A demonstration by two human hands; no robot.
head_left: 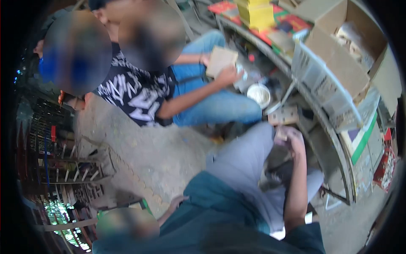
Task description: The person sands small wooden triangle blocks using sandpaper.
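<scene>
Beside my grey-trousered knee, my right hand (291, 140) is closed round a small pale piece (282, 135), blurred and partly covered by the fingers. Just above it lies a light block with dark holes (283, 115). My left hand (179, 200) is at the side of my green shirt (220, 199), its fingers too blurred and hidden to make out.
A co-worker in jeans (218, 103) sits opposite, holding a flat tan board (222, 61). Near them is a white tub (258, 95). A metal-edged table (315, 103) bears yellow stacks (256, 15), a clear plastic crate (325, 84) and an open cardboard box (338, 59).
</scene>
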